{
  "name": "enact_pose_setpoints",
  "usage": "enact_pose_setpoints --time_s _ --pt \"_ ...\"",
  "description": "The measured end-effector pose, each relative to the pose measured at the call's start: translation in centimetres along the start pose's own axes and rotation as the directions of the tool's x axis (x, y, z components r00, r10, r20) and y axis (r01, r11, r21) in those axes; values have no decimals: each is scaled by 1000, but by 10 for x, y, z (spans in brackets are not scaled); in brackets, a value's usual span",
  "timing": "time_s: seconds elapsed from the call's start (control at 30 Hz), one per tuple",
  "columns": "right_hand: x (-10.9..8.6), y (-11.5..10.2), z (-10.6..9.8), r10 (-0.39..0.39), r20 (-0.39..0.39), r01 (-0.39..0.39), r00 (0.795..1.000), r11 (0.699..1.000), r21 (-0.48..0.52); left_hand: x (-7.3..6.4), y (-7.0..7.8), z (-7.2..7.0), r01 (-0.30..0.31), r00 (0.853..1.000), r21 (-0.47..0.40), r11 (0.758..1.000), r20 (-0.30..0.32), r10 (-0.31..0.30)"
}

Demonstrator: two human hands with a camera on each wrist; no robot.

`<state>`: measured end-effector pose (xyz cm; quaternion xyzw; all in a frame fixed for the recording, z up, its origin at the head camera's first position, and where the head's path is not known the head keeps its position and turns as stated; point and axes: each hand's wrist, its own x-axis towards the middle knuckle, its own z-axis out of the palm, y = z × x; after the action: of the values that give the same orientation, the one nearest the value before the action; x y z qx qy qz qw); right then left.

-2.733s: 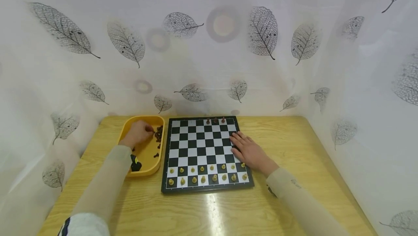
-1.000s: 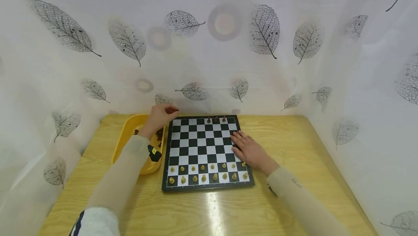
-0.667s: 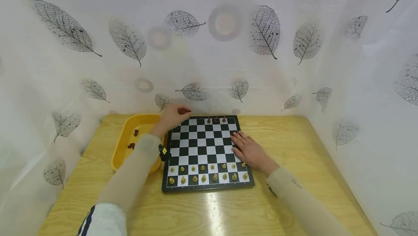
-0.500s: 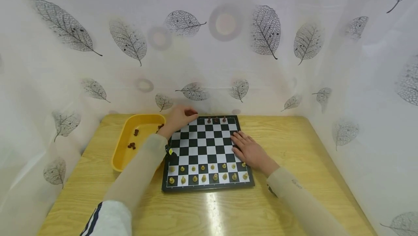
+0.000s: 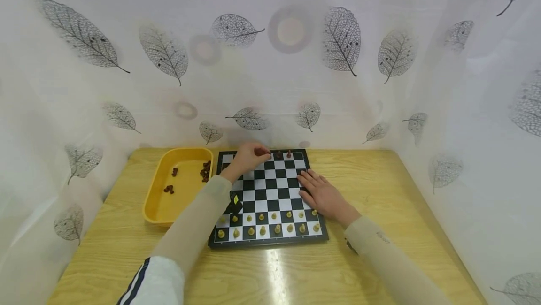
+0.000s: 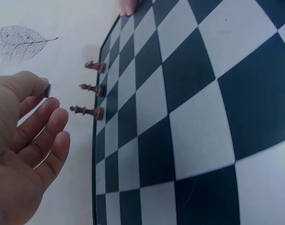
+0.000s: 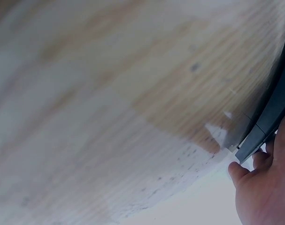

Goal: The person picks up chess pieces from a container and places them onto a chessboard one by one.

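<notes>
My left hand (image 5: 247, 157) is over the far side of the chessboard (image 5: 260, 194), pinching a small dark chess piece (image 6: 47, 91) between thumb and index finger; most of it is hidden. Just beyond the fingers, along the far edge, stand a brown king (image 6: 88, 111), a bishop (image 6: 93, 89) and a knight (image 6: 96, 66). My right hand (image 5: 325, 197) rests on the board's right edge with its fingers straight; the right wrist view shows it beside the board's dark side (image 7: 269, 112). Two rows of yellowish chess pieces (image 5: 277, 229) stand on the near side.
Left of the board is a yellow tray (image 5: 154, 199) with several brown chess pieces (image 5: 205, 171) lying in it. Both stand on a wooden table (image 5: 359, 169). A white curtain with leaf prints (image 5: 341, 40) hangs behind and at the sides.
From the tray, my left hand has lifted and travelled right across the board's far edge to near the brown king, carrying the small dark piece. My right hand stays in place.
</notes>
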<state>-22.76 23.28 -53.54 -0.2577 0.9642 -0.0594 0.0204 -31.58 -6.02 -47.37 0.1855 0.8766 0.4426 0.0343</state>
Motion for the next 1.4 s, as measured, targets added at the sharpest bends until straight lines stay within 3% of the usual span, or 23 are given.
enact_pose_setpoints --time_s 0.23,0.5,0.7,1.1,1.4 --pt "-1 0 -2 -27 -45 28 999 999 19 2 6 15 -6 999 -2 1000 32 6" --pt "-1 -1 -3 -14 -18 14 1000 1000 16 9 9 44 -28 998 39 999 51 26" --pt "-1 -2 -2 -25 -28 25 999 1000 11 18 13 61 1 997 97 995 72 -8" --pt "-1 -1 -3 -24 -26 24 999 1000 9 34 13 78 49 998 126 991 41 -55" --pt "-2 0 -1 -43 -43 43 998 999 2 41 19 89 56 996 163 985 58 -66"
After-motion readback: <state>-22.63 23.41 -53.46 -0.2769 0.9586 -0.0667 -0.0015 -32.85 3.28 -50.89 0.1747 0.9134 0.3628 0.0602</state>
